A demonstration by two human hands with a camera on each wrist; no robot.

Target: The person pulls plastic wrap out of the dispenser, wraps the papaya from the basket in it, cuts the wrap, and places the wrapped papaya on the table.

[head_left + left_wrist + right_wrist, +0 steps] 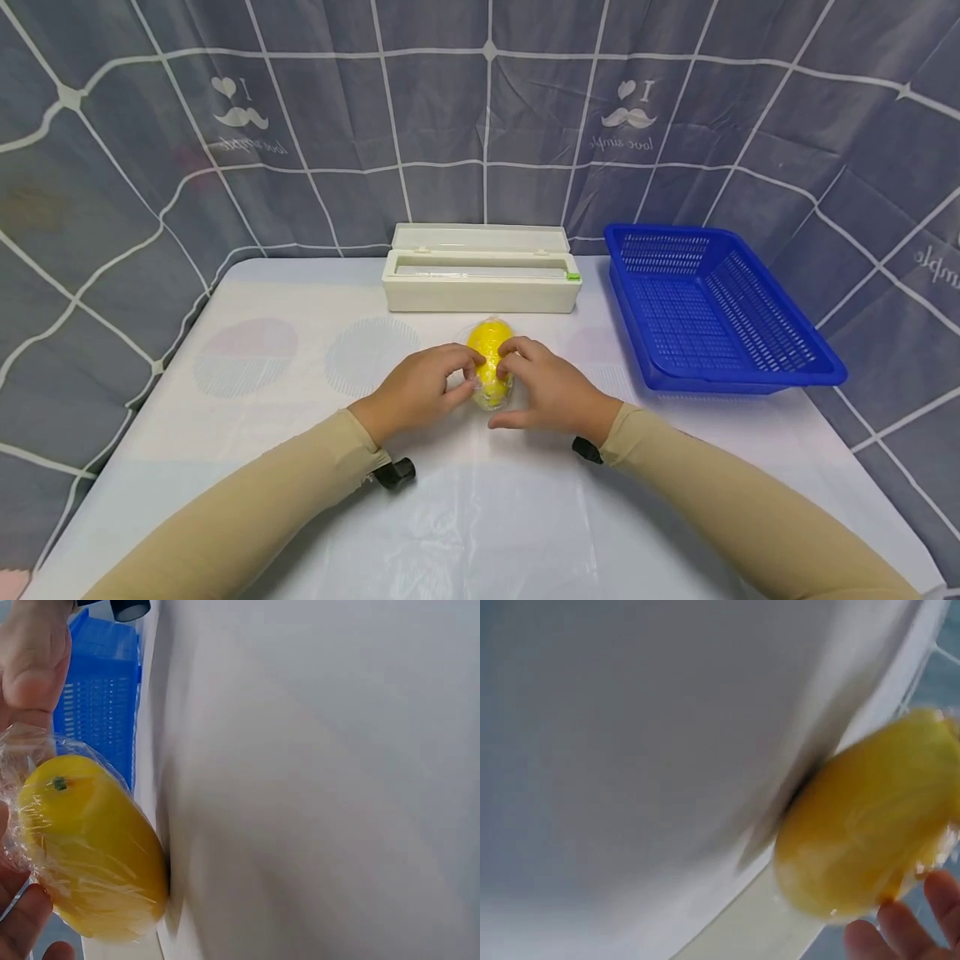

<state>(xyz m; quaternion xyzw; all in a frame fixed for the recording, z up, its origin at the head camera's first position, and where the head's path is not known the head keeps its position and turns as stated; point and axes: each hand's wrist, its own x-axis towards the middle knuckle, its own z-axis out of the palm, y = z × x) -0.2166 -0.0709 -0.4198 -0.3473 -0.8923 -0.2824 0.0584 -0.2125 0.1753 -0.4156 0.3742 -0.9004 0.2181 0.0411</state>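
Note:
A yellow oval fruit (491,352) with a small green stem mark, mango-like in shape, lies on the table wrapped in clear plastic wrap (22,757). The wrap is crinkled and gathered along its upper side. From the left, my left hand (426,387) pinches at the wrap between thumb and bent index finger. Bent fingertips of my right hand (555,385) touch the wrapped fruit on the other side, its thumb held apart near the table. In the right wrist view, several right fingertips (904,930) are against the fruit's side; in the left wrist view the fruit rests on the table surface.
Behind the fruit stands a white plastic-wrap dispenser box (480,293), lid up, a green piece at its right end. A blue perforated basket (731,387) is at the right rear. Grey checked curtains (450,108) surround the white table (262,450) at the back and sides.

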